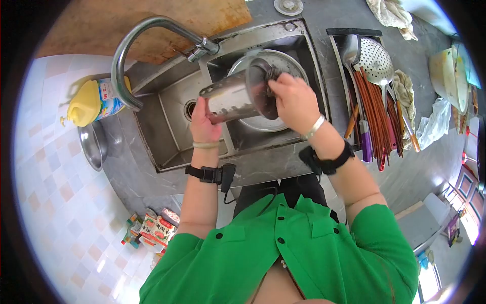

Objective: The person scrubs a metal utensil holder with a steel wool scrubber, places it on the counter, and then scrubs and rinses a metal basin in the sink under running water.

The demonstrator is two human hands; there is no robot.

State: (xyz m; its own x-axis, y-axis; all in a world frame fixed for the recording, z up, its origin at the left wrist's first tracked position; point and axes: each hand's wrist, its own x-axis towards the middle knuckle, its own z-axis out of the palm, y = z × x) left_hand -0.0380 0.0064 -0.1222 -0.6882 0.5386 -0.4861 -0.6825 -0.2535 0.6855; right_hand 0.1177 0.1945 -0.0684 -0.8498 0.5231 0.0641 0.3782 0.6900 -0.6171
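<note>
Over the double sink, my left hand (205, 125) grips the base end of a shiny steel cylinder with holes (231, 100), which looks like a utensil holder. It lies tilted on its side, its wide rim toward the right. My right hand (297, 100) is closed at that rim, fingers pinched around a dark, wiry scourer (274, 74) that is partly hidden. Below them, a round metal basin (296, 63) sits in the right sink bowl, partly covered by the cylinder and my hand.
A curved faucet (152, 23) arches over the left bowl (172, 101). Left of it stands a yellow bottle (85, 104), with a metal bowl (93, 146) nearby. To the right, chopsticks (373, 114), a slotted skimmer (374, 58) and other utensils lie on a tray.
</note>
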